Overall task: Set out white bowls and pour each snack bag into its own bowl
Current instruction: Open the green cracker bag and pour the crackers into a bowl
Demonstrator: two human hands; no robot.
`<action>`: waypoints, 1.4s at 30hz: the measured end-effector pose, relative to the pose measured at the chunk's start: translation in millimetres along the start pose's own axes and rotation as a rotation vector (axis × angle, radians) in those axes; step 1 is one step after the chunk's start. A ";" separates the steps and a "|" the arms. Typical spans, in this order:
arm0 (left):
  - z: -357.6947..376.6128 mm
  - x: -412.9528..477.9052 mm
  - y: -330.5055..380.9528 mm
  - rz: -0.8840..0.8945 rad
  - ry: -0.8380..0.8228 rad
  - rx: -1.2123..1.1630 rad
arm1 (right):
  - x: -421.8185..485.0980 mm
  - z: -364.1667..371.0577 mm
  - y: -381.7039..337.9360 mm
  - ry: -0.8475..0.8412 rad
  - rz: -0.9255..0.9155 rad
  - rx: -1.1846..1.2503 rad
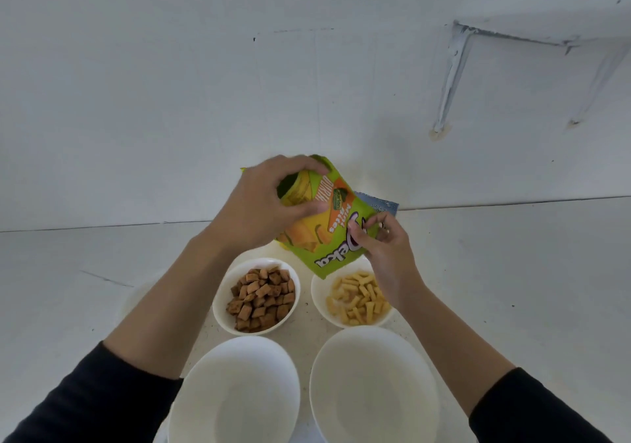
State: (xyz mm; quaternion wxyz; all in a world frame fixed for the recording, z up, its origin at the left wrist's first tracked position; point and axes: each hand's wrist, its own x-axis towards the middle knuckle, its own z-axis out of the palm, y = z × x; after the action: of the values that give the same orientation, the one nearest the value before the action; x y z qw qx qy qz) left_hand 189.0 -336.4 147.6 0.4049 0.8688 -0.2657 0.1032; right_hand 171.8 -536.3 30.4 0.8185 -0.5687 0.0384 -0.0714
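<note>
Under the right hand (pixel 382 248) and left hand (pixel 259 203), both gripping the green bag (pixel 327 237), keep its mouth above the bowl (pixel 317 294).

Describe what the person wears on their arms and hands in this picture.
The left sleeve and right sleeve are black and leave the forearms bare. The left hand and right hand wear no gloves; a dark band, perhaps a ring, shows on one right finger.
</note>
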 end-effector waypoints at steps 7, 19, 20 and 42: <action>29.3 5.1 -5.7 0.034 -0.049 0.006 | -3.4 -16.3 20.3 0.061 0.109 0.074; 22.9 16.3 11.1 0.161 -0.287 0.309 | -3.2 -14.3 5.9 0.057 0.162 0.243; 28.2 15.2 6.6 0.174 -0.286 0.306 | -4.6 -15.0 10.9 0.073 0.187 0.246; 30.2 -38.2 -24.8 -0.017 0.152 -0.061 | -16.1 -1.6 -4.9 0.077 0.021 -0.158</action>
State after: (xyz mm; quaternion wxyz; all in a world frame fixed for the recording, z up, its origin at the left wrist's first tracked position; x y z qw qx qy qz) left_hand 169.4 -331.7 96.7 0.4511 0.8480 -0.2296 0.1574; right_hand 155.3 -536.9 34.2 0.7698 -0.6279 0.0813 -0.0814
